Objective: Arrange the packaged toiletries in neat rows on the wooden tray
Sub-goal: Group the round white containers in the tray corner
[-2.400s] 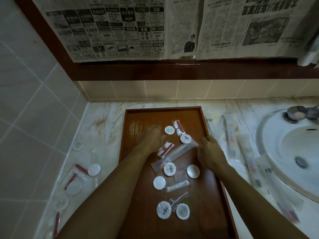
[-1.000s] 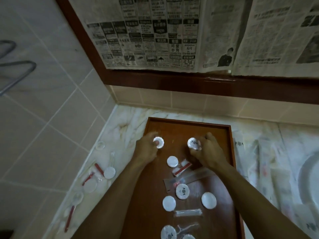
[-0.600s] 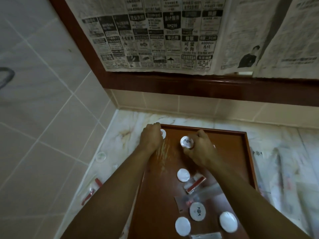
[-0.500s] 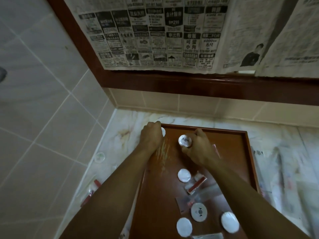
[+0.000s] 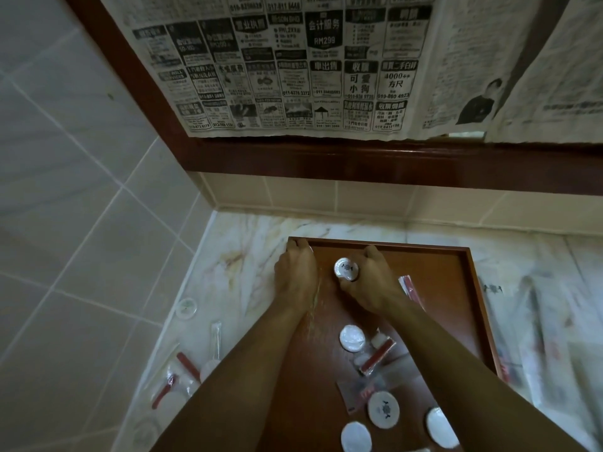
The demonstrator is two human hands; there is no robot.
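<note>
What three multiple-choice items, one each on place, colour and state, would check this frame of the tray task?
1. Where is the left hand?
A. at the tray's far left corner
B. on the newspaper
C. at the tray's near right corner

2. What colour is the tray?
A. white
B. reddish brown
C. blue

3. What is the right hand doing?
A. lying flat and empty
B. pinching a round packet
C. gripping the tray's rim

Answers:
1 A, its knuckles sit at the far left corner.
2 B, the bare wood shows reddish brown.
3 B, its fingers curl round the round packet.
</note>
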